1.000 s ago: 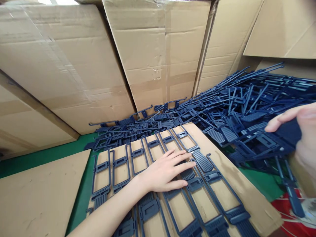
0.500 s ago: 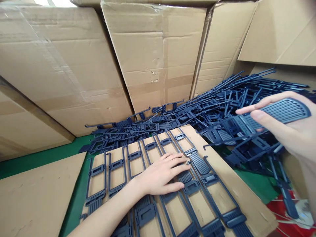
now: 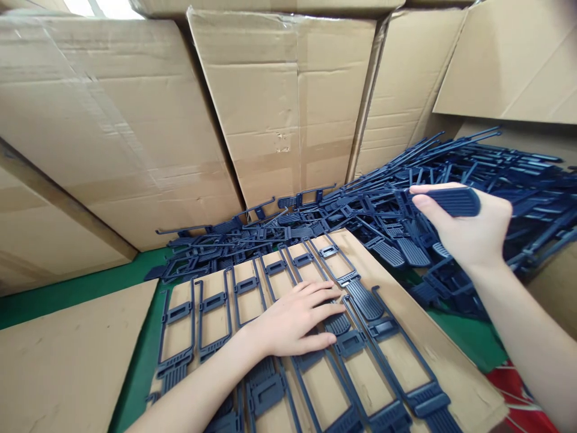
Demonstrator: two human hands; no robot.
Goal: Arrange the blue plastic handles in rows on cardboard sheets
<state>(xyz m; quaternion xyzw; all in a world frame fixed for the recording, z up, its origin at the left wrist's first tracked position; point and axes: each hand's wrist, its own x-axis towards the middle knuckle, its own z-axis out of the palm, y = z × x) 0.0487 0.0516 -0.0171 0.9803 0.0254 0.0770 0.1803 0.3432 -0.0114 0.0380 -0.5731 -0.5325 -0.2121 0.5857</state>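
Rows of dark blue plastic frames [image 3: 410, 361] lie side by side on a cardboard box [image 3: 451, 361]. My left hand [image 3: 302, 319] rests palm down on the middle ones, its fingers spread. Over the right part of the pile, my right hand [image 3: 469, 222] grips a dark blue plastic part [image 3: 455, 201] by its ribbed paddle, between thumb and fingers. The far end of that part blends into the pile behind it.
A long heap of similar dark blue parts [image 3: 387, 210] stretches behind and right of the box. Tall cardboard boxes [image 3: 288, 108] stand at the back. A cardboard sheet [image 3: 67, 361] lies at left on the green floor [image 3: 144, 267]. Something red [image 3: 518, 391] is at lower right.
My right hand has moved left with the plastic part, which now lies more level across it. A dangling part below that hand is no longer seen there. My left hand has stayed still.
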